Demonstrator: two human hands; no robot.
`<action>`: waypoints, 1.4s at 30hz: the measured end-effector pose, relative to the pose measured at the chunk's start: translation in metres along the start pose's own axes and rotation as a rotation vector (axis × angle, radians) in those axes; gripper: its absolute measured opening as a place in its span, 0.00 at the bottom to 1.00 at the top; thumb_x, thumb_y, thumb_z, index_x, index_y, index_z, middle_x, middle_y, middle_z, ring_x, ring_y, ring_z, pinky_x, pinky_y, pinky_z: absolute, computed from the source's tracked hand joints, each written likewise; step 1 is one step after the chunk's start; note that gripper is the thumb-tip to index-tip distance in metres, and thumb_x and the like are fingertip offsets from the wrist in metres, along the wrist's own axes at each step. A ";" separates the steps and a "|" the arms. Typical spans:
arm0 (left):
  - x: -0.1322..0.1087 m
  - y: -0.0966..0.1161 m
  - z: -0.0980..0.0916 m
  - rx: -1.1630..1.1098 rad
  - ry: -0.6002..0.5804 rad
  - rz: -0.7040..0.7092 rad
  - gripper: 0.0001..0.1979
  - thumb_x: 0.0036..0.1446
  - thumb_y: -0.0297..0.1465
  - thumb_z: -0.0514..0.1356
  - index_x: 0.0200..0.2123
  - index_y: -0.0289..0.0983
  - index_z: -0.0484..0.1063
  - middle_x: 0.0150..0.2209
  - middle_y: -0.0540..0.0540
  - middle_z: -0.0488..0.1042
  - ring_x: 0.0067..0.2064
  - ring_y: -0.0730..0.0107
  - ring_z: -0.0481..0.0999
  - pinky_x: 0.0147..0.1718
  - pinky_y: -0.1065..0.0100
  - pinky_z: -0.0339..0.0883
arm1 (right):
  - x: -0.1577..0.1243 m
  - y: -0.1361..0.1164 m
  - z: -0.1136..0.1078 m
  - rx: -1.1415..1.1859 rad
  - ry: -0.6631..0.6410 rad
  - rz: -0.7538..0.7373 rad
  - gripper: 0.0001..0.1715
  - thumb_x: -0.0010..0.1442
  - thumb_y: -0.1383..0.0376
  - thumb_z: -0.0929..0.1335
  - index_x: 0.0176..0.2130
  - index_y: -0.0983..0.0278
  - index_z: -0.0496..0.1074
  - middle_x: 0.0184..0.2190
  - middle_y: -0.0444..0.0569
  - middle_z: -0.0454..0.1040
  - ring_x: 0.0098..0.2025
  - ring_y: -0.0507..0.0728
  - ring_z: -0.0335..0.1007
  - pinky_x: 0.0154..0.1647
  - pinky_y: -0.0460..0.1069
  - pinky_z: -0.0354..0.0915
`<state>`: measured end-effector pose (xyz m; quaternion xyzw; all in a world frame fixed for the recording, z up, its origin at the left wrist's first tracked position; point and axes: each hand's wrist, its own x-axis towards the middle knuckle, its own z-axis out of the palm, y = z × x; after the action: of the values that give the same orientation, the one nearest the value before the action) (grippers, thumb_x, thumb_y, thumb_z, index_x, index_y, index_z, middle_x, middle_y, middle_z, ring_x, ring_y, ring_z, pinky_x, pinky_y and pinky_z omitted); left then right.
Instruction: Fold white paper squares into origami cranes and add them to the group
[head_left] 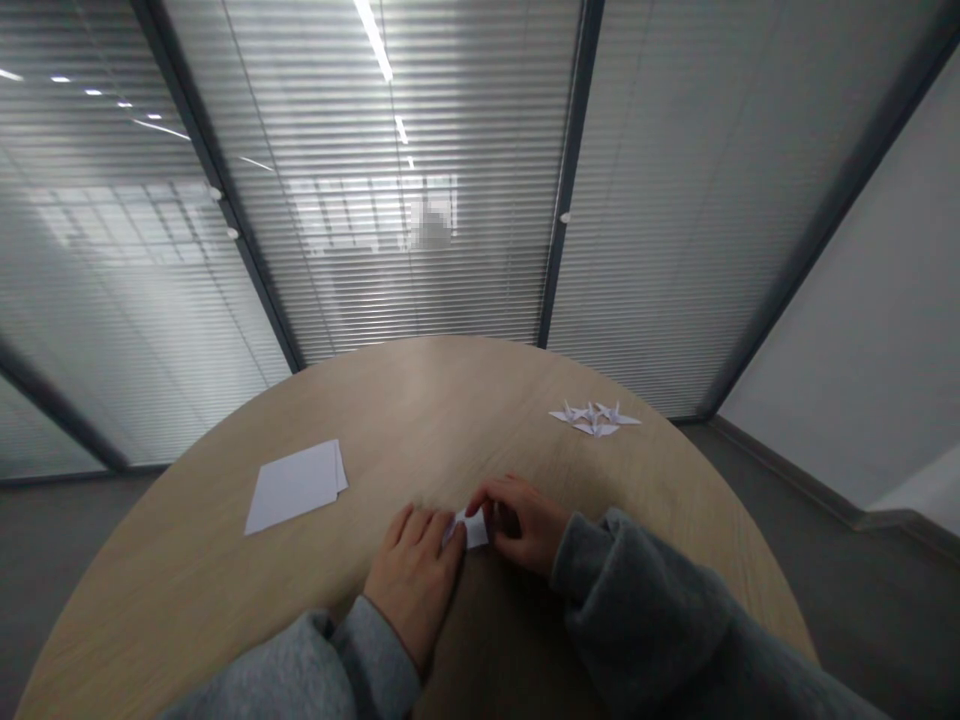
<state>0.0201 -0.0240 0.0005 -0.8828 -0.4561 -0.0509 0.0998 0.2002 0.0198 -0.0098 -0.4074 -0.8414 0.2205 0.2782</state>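
A small piece of folded white paper (476, 532) lies on the table between my two hands, partly covered by them. My left hand (415, 572) rests flat on its left side, fingers stretched forward and the thumb along the paper. From the right, my right hand (526, 522) bends over the paper with curled fingers. Its index fingertip touches the paper's upper edge, and the other fingers are tucked in close to the right edge. The folds under the fingers are hidden.
White paper sheets (294, 486) lie overlapped on the left of the round wooden table (420, 420). Several folded paper cranes (595, 420) sit grouped at the right, near the far edge. Beyond the table stand glass panels with blinds (450, 290).
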 end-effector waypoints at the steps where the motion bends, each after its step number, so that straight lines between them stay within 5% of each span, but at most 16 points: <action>1: 0.001 0.000 -0.002 -0.004 -0.018 0.007 0.16 0.59 0.21 0.53 0.48 0.36 0.71 0.47 0.42 0.75 0.47 0.57 0.73 0.52 0.50 0.64 | 0.000 0.002 0.001 -0.023 0.012 -0.029 0.22 0.38 0.79 0.65 0.35 0.65 0.72 0.28 0.45 0.70 0.34 0.55 0.64 0.40 0.50 0.59; 5: 0.003 -0.003 -0.003 -0.041 -0.061 0.053 0.16 0.59 0.20 0.52 0.48 0.33 0.71 0.47 0.41 0.75 0.47 0.58 0.74 0.52 0.52 0.64 | 0.001 0.007 0.001 -0.043 -0.017 -0.064 0.24 0.38 0.78 0.67 0.37 0.64 0.73 0.31 0.46 0.69 0.36 0.56 0.64 0.41 0.51 0.59; 13: 0.003 -0.015 0.007 -0.146 0.033 0.106 0.15 0.57 0.18 0.51 0.43 0.35 0.72 0.47 0.41 0.76 0.48 0.61 0.75 0.54 0.53 0.64 | 0.003 0.009 -0.003 -0.091 -0.060 0.003 0.15 0.44 0.66 0.74 0.36 0.63 0.75 0.35 0.50 0.68 0.40 0.60 0.62 0.44 0.54 0.59; 26: 0.006 -0.018 0.004 -0.264 0.033 0.123 0.13 0.55 0.27 0.57 0.45 0.34 0.63 0.39 0.42 0.78 0.41 0.60 0.78 0.53 0.48 0.63 | 0.001 0.012 -0.001 -0.110 -0.085 -0.038 0.21 0.44 0.63 0.75 0.40 0.65 0.76 0.34 0.51 0.68 0.39 0.60 0.62 0.42 0.54 0.60; 42: 0.007 -0.026 0.016 -0.330 0.110 0.144 0.05 0.57 0.27 0.53 0.36 0.40 0.67 0.41 0.48 0.76 0.41 0.65 0.76 0.55 0.49 0.56 | 0.002 0.012 -0.002 -0.104 -0.091 -0.047 0.09 0.49 0.62 0.73 0.33 0.62 0.77 0.31 0.48 0.68 0.38 0.57 0.63 0.42 0.52 0.60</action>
<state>0.0031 -0.0001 -0.0100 -0.9134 -0.3712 -0.1660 -0.0184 0.2072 0.0288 -0.0149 -0.3909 -0.8728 0.1884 0.2233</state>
